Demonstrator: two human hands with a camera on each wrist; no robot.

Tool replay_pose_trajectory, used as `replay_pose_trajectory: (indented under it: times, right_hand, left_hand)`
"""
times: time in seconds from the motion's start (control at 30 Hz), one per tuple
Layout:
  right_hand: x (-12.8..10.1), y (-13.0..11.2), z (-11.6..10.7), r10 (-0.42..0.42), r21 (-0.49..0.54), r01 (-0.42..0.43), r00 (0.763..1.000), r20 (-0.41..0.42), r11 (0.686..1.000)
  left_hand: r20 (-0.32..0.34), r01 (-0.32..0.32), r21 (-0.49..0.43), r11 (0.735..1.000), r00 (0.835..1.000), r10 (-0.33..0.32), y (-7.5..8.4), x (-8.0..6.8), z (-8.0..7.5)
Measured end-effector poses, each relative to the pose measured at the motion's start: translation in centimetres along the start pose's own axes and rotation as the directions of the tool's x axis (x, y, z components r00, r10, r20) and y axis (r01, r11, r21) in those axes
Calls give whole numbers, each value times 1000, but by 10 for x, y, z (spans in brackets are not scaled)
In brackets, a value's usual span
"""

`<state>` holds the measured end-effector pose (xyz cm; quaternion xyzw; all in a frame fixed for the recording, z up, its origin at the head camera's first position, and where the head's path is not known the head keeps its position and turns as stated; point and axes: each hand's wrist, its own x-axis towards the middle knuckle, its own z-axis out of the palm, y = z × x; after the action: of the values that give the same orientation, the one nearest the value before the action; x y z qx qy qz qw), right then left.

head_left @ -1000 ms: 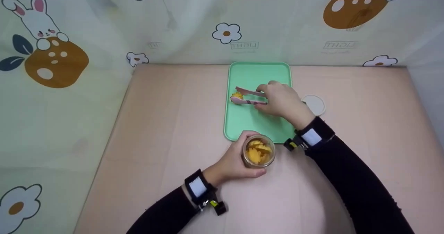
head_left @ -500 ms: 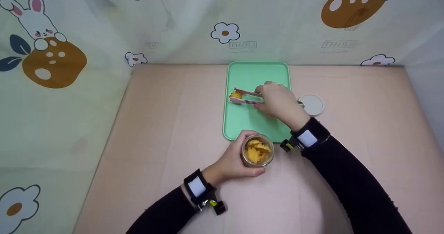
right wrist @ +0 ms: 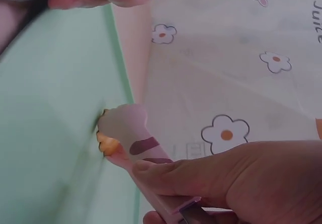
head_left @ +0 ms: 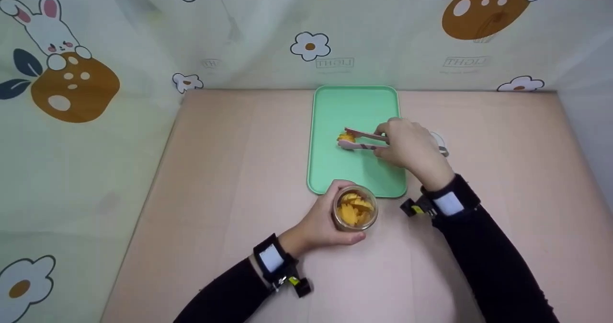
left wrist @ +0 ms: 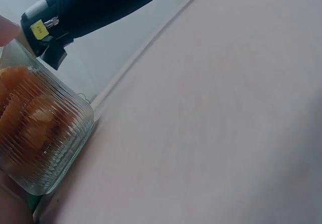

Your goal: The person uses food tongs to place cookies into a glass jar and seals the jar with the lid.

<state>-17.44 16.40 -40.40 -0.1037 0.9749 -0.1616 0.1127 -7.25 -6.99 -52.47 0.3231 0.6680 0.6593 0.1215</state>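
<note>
My left hand [head_left: 322, 224] grips a ribbed glass jar [head_left: 355, 208] holding several orange-yellow slices; the jar [left wrist: 37, 133] stands on the pink table at the near edge of the green tray [head_left: 335, 169]. Above the tray my right hand [head_left: 407, 145] squeezes pink tongs [head_left: 361, 140], and an orange-yellow piece [head_left: 346, 136] is pinched between their tips. In the right wrist view the paw-shaped tong tip [right wrist: 128, 128] covers most of that piece [right wrist: 106, 142], with the tray [right wrist: 50, 108] below.
A white round lid [head_left: 439, 143] lies on the table right of the tray, mostly hidden behind my right hand. Patterned curtain walls [head_left: 311, 30] close in the table at the back and on both sides.
My right hand has moved the tongs and the pinched piece to the right and a little nearer, from the tray's left side to its middle. The left hand and the jar stayed put.
</note>
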Motion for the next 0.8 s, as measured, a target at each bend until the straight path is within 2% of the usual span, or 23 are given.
replay_pose_trajectory:
  times: [0.37, 0.8]
  right_hand:
    - [-28, 28, 2, 49, 80, -48, 999, -12, 996]
    - [-37, 30, -8, 27, 134, -25, 1000, -10, 991]
  left_hand:
    - [4, 4, -7, 1000, 1000, -4, 2, 1, 1]
    - [1, 23, 3, 1000, 1000, -23, 1, -1, 0]
